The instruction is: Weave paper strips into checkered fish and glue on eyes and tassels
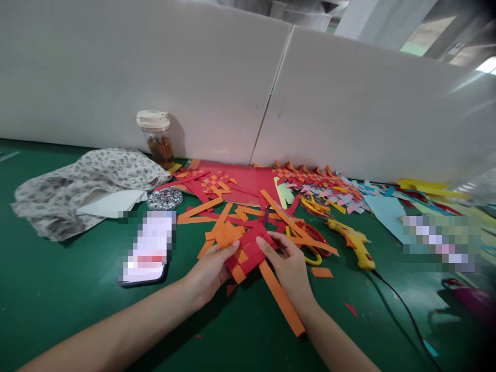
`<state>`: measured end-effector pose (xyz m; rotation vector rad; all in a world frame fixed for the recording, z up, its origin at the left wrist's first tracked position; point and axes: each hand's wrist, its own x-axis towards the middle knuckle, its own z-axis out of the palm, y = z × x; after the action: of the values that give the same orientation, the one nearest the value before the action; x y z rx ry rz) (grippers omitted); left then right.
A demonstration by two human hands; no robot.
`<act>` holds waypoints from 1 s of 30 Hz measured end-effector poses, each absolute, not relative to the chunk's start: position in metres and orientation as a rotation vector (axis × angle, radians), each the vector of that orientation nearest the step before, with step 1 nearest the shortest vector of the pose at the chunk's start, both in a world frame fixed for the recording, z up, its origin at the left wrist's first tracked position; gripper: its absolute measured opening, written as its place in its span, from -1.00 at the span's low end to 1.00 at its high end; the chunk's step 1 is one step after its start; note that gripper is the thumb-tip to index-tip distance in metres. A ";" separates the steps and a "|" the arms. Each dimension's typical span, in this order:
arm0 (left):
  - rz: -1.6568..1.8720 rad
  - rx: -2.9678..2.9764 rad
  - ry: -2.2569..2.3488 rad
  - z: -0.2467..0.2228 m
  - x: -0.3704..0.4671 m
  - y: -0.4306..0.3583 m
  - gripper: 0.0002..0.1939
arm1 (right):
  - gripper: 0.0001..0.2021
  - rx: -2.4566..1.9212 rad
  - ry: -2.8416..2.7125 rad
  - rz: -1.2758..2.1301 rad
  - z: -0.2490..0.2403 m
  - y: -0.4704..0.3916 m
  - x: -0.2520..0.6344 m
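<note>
A woven piece of red and orange paper strips (pixel 251 249) is held up between both hands above the green table. My left hand (pixel 212 271) grips its left side, thumb on top. On the right edge, my right hand (pixel 289 263) pinches it with the thumb over the red part and the fingers behind. A long orange strip (pixel 282 299) slants down from under the woven piece past my right wrist; whether it is attached, I cannot tell. Loose orange and red strips (pixel 209 206) lie just behind the hands, beside yellow- and red-handled scissors (pixel 313 256).
A yellow glue gun (pixel 354 243) with a black cord lies to the right. At left are a phone (pixel 151 248), a patterned cloth (pixel 89 181) and a lidded cup (pixel 158 139). Woven paper pieces (pixel 310 181) pile along the white partition (pixel 217 93).
</note>
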<state>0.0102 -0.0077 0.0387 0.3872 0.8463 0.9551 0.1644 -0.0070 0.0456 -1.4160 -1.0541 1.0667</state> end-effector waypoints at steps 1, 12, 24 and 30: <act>0.973 0.382 0.837 0.038 0.010 -0.007 -0.82 | -0.69 -1.430 -1.072 1.012 0.044 -0.005 0.167; 1.020 0.339 0.803 0.034 0.010 -0.006 -0.78 | -0.81 -1.517 -1.417 0.555 0.041 -0.001 0.179; 1.026 0.328 0.841 0.033 0.011 -0.007 -0.77 | -0.95 -1.258 -1.875 -0.284 0.039 0.003 0.184; 1.040 0.313 0.843 0.031 0.013 -0.006 -0.85 | -0.93 -1.164 -1.984 -0.455 0.045 -0.003 0.181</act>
<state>0.0126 -0.0063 0.0309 0.3134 0.8430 1.0400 0.1811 -0.0031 0.0453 -1.1644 -1.9841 -0.4552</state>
